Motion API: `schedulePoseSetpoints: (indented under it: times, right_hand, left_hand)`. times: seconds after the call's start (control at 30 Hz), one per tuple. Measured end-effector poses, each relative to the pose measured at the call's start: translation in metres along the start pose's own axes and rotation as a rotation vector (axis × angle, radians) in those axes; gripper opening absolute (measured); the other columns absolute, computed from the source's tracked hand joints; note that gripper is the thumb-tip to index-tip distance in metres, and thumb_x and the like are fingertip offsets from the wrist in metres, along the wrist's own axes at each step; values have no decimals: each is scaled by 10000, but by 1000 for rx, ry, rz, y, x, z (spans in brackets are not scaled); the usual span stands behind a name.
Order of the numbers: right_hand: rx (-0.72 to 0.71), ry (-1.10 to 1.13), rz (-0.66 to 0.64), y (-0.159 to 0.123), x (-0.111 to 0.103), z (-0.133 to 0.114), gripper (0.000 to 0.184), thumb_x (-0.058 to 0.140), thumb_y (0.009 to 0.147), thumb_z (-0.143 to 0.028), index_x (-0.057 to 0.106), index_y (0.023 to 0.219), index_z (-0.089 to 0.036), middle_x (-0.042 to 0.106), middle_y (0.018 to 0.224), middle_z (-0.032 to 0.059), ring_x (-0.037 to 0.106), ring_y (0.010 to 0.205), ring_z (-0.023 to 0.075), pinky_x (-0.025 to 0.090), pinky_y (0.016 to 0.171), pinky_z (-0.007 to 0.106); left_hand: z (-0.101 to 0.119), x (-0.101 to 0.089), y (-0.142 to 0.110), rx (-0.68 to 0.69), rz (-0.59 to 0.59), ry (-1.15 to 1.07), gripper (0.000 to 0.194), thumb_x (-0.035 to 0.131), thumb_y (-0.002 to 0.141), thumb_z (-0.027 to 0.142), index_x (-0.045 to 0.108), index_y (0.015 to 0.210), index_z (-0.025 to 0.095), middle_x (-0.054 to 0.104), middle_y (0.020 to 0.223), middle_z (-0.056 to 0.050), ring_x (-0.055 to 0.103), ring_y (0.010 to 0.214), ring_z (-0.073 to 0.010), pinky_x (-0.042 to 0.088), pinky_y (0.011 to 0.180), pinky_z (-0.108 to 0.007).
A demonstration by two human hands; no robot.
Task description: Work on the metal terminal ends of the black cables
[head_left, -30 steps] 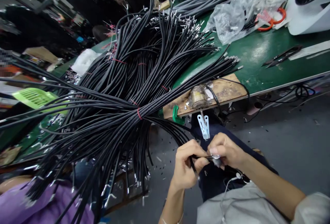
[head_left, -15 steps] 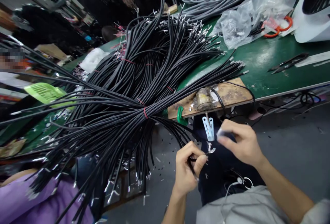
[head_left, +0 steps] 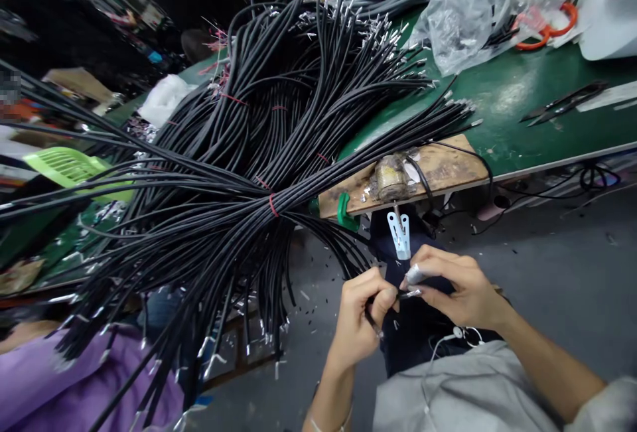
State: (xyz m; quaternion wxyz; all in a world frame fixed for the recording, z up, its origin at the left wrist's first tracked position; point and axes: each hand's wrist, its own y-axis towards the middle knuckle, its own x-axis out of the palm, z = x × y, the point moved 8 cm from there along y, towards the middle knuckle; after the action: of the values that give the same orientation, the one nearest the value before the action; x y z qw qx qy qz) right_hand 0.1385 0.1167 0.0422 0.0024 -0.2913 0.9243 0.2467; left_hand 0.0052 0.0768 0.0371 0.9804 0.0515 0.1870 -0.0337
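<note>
My left hand (head_left: 363,312) is closed around a black cable (head_left: 372,319), close to its stripped end. Silvery strands (head_left: 412,293) stick out of that end towards the right. At those strands, the thumb and forefinger of my right hand (head_left: 458,286) come together, pinching them; silver wrapping covers a fingertip. Just above both hands, a light blue clothes peg (head_left: 399,236) hangs on the shaft of a small motor (head_left: 391,178). A large bundle of black cables (head_left: 298,200), tied with a red band (head_left: 273,205), spreads across to the left.
The motor sits on a wooden board (head_left: 448,166) with a green clamp (head_left: 345,212) at the edge of the green table (head_left: 517,120). Snips (head_left: 565,103), orange-handled scissors (head_left: 547,30) and a plastic bag (head_left: 458,27) lie right. A person's purple sleeve (head_left: 99,372) shows lower left.
My right hand has moved left and down onto the cable's bare strands, which were loose and fanned out before. My left hand keeps its hold. The view has shifted slightly.
</note>
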Motion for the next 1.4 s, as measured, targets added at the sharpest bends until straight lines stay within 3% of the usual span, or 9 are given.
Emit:
schedulePoseSetpoints:
  times: [0.23, 0.4, 0.5, 0.63, 0.77, 0.9, 0.97, 1.2, 1.4]
  right_hand:
    - [181, 14, 143, -8, -4, 21, 120, 624, 838, -159, 636, 955, -177, 623, 809, 46, 574, 744, 168, 478, 677, 295]
    - [1, -7, 176, -5, 13, 5, 69, 614, 861, -177, 678, 852, -153, 648, 736, 68, 523, 709, 174, 444, 686, 338]
    - [135, 393, 145, -3, 28, 22, 290, 607, 869, -361, 657, 671, -156, 581, 601, 40, 493, 600, 151, 428, 563, 294]
    - [518, 921, 95, -8, 48, 55, 410, 674, 753, -505, 613, 571, -143, 499, 505, -11, 421, 429, 93, 318, 373, 213]
    - [630, 575, 161, 1, 20, 72, 315, 702, 717, -347, 590, 513, -133, 497, 453, -29, 412, 419, 76, 313, 420, 208]
    - [560, 255, 341, 27, -20, 68, 376, 623, 799, -416, 601, 547, -138, 552, 508, -9, 466, 501, 100, 357, 499, 229]
    - [540, 229, 314, 40, -20, 63, 437, 612, 812, -474, 593, 538, -134, 537, 514, -11, 451, 512, 95, 344, 502, 228]
    - [608, 872, 286, 45, 20, 68, 462, 688, 719, -568, 673, 621, -116, 559, 531, 12, 466, 475, 96, 360, 435, 212]
    - [647, 1106, 237, 36, 36, 75, 436, 690, 743, -547, 693, 685, -114, 581, 539, 26, 521, 518, 113, 382, 466, 207]
  left_hand:
    - [-1, -1, 0, -9, 65, 24, 427, 439, 957, 330, 533, 580, 154, 488, 558, -2, 455, 551, -113, 309, 545, -241]
    - [0, -2, 3, -65, 71, 82, 462, 425, 963, 317, 480, 533, 155, 435, 536, 10, 427, 518, -103, 281, 518, -242]
    - [5, -1, 6, -13, -4, 45, 447, 439, 955, 329, 521, 553, 154, 471, 533, 2, 442, 514, -108, 297, 521, -244]
    - [8, -2, 10, 81, 0, -40, 252, 569, 886, 296, 641, 691, 155, 556, 598, -17, 498, 550, -124, 345, 536, -240]
    - [0, -1, 11, 32, 117, -1, 173, 629, 836, 214, 621, 674, 156, 521, 600, 2, 468, 556, -112, 331, 532, -227]
    - [0, -2, 6, 23, 168, -33, 178, 650, 816, 211, 589, 657, 159, 497, 617, 9, 468, 587, -116, 338, 557, -232]
    - [1, -5, 4, 48, 192, -80, 169, 656, 812, 222, 592, 668, 161, 499, 632, 5, 477, 608, -122, 349, 572, -238]
    - [-6, -7, 10, 39, 278, -212, 194, 651, 826, 274, 576, 682, 167, 470, 661, 7, 469, 624, -125, 361, 577, -236]
    - [-4, 3, 19, -20, 199, -204, 224, 624, 846, 269, 554, 662, 163, 460, 650, 10, 442, 618, -122, 333, 573, -237]
